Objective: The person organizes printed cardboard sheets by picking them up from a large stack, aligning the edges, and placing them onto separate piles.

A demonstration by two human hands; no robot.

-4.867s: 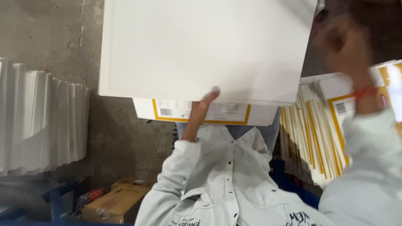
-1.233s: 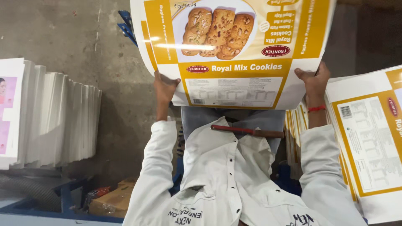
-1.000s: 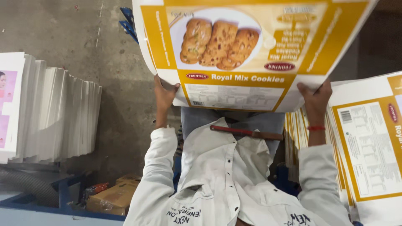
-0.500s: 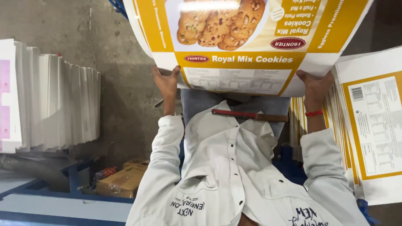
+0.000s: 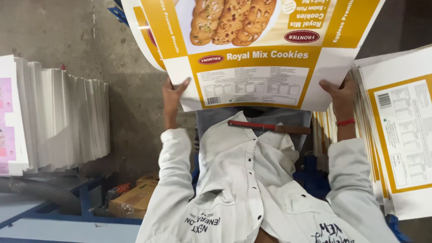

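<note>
A single head-worn camera gives the only view. It looks steeply down the person's own front, so the white shirt (image 5: 252, 180) fills the lower middle of the frame, very near the lens, with its printing upside down. Both forearms run up from the bottom edge to the left hand (image 5: 173, 96) and right hand (image 5: 339, 92), which meet the printed carton sheet (image 5: 256, 49) at mid-frame; the sheet runs off the top edge. Beyond lies the grey concrete floor (image 5: 58, 36), farther off. Stacks of flat sheets (image 5: 58, 121) are cut by the left edge, and more by the right.
</note>
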